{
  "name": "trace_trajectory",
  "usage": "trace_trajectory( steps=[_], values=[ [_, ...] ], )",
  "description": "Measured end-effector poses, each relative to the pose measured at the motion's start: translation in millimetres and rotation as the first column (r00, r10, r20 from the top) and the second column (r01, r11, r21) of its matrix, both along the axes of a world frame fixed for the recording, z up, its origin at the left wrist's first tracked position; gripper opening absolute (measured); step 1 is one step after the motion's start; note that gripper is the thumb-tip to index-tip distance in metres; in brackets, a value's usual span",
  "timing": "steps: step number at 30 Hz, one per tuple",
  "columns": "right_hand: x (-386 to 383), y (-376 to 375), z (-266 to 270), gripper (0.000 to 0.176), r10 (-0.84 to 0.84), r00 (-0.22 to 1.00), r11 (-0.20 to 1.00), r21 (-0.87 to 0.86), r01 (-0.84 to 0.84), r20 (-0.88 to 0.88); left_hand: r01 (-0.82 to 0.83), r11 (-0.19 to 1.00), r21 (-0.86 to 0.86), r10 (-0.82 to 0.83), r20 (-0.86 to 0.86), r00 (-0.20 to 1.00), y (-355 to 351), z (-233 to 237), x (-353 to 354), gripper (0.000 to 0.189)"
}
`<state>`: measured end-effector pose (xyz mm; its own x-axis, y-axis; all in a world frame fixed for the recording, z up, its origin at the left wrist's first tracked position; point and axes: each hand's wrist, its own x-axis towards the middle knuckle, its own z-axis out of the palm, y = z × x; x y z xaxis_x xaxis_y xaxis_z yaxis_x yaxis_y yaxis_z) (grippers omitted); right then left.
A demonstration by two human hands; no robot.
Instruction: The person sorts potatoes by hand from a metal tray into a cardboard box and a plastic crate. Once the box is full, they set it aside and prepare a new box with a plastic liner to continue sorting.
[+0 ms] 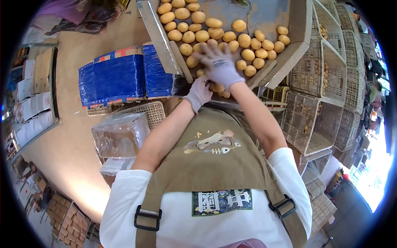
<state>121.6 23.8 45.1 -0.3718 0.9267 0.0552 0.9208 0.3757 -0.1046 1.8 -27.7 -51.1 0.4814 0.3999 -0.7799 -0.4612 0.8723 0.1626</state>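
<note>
Yellow potatoes (202, 36) are spread across a grey sorting tray (264, 14) with raised side boards, crowding toward its narrow near end. My right hand (221, 66), in a pale glove, lies over the potatoes there with its fingers spread, slightly blurred. At the tray's mouth, just below and left of it, is my left hand (199, 95), also gloved. Its fingers look curled in, and what they hold, if anything, is hidden. Beside the left fingers, a few potatoes (218, 87) show at the outlet, partly covered by the right hand and wrist.
Blue plastic-wrapped boxes (111, 78) stand left of the tray, with a clear-wrapped carton (120, 134) nearer me. Stacked plastic crates (308, 120) line the right side, some with potatoes. White boxes (35, 109) sit on a rack at far left. Part of another person's clothing (78, 16) appears at upper left.
</note>
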Motion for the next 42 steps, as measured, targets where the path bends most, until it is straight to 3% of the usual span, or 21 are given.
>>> trace_trajectory(
  steps=[3, 4, 5, 7, 8, 9, 10, 11, 12, 13, 15, 18, 21, 25, 26, 28, 31, 33, 36, 42],
  values=[
    [34.2, -2.7, 6.7, 0.049, -0.244, 0.963, 0.968, -0.037, 0.25, 0.116, -0.129, 0.988, -0.088, 0.13, 0.006, 0.992, 4.4, 25.1, -9.1, 0.036],
    [35.5, -5.9, 16.4, 0.047, -0.304, 0.918, 0.946, -0.032, 0.322, 0.254, -0.156, 0.983, -0.099, 0.161, 0.042, 0.986, 4.1, 38.4, -9.1, 0.053],
    [26.8, -5.5, 10.2, 0.045, -0.347, 0.919, 0.935, -0.008, 0.355, 0.188, -0.189, 0.973, -0.136, 0.205, 0.12, 0.971, 6.9, 45.2, -7.1, 0.059],
    [-6.9, -3.5, -0.8, 0.044, -0.151, 0.988, 0.988, -0.04, 0.15, -0.038, -0.228, 0.95, -0.216, 0.282, 0.268, 0.921, 9.9, 49.3, -2.6, 0.072],
    [-26.5, -0.2, 5.6, 0.046, -0.016, 0.999, 1.0, -0.021, 0.015, -0.047, -0.195, 0.977, 0.084, 0.13, 0.489, 0.863, 2.9, 10.8, -4.0, 0.094],
    [-31.8, 1.9, 2.2, 0.044, 0.011, 0.999, 1.0, -0.006, -0.011, -0.032, -0.218, 0.869, -0.445, 0.494, 0.807, 0.323, 9.5, 14.3, -7.2, 0.099],
    [-24.5, 2.4, 2.0, 0.043, -0.04, 0.999, 0.999, -0.002, 0.04, -0.009, -0.231, 0.917, -0.325, 0.39, 0.611, 0.688, 9.4, 20.3, -3.3, 0.099],
    [-11.3, 0.7, 3.3, 0.043, -0.087, 0.996, 0.996, 0.001, 0.087, 0.016, -0.192, 0.959, -0.207, 0.248, 0.29, 0.924, 9.9, 34.4, 0.4, 0.099],
    [6.5, -4.3, 2.7, 0.044, -0.117, 0.992, 0.991, -0.054, 0.119, 0.043, -0.171, 0.975, -0.143, 0.205, 0.273, 0.94, 9.2, 36.4, 0.2, 0.101],
    [22.0, -19.9, 0.9, 0.047, -0.145, 0.989, 0.989, 0.02, 0.146, -0.036, -0.181, 0.971, -0.155, 0.215, 0.25, 0.944, 8.5, 38.2, 1.3, 0.101],
    [40.0, -54.9, 5.5, 0.048, -0.268, 0.963, 0.96, -0.089, 0.267, 0.004, -0.212, 0.961, -0.179, 0.247, 0.202, 0.948, 10.4, 48.4, 2.6, 0.099],
    [53.0, -85.7, 8.3, 0.046, -0.233, 0.958, 0.945, -0.194, 0.263, 0.166, -0.196, 0.957, -0.212, 0.246, 0.244, 0.938, 9.1, 39.5, 1.3, 0.099],
    [50.8, -82.2, 10.2, 0.043, -0.27, 0.952, 0.914, -0.272, 0.3, 0.144, -0.208, 0.951, -0.226, 0.265, 0.256, 0.93, 8.1, 38.3, 3.8, 0.097],
    [58.8, -66.6, -3.6, 0.036, -0.355, 0.935, 0.916, -0.204, 0.346, -0.01, -0.202, 0.963, -0.179, 0.253, 0.335, 0.907, 8.9, 42.5, 3.5, 0.094],
    [54.7, -58.0, 5.9, 0.032, -0.308, 0.947, 0.95, -0.089, 0.3, -0.094, -0.204, 0.966, -0.16, 0.249, 0.363, 0.898, 7.5, 38.5, 3.0, 0.094],
    [53.0, -51.3, 11.2, 0.032, -0.344, 0.932, 0.937, -0.104, 0.333, -0.115, -0.207, 0.969, -0.135, 0.245, 0.415, 0.876, 4.7, 29.8, 1.5, 0.091],
    [65.0, -51.9, 12.9, 0.034, -0.359, 0.932, 0.93, -0.101, 0.354, -0.042, -0.201, 0.966, -0.16, 0.244, 0.325, 0.914, 7.3, 44.6, 0.1, 0.091],
    [75.6, -57.1, 12.5, 0.03, -0.344, 0.934, 0.938, -0.083, 0.337, -0.093, -0.21, 0.963, -0.171, 0.258, 0.343, 0.903, 7.5, 45.1, -0.3, 0.091],
    [78.2, -58.3, 21.3, 0.027, -0.419, 0.897, 0.9, -0.194, 0.39, -0.143, -0.224, 0.956, -0.192, 0.279, 0.347, 0.895, 8.1, 45.2, -0.2, 0.09],
    [82.7, -63.0, 15.3, 0.026, -0.483, 0.864, 0.872, -0.172, 0.458, -0.146, -0.222, 0.956, -0.192, 0.276, 0.33, 0.903, 8.0, 44.6, -0.3, 0.09]
  ],
)
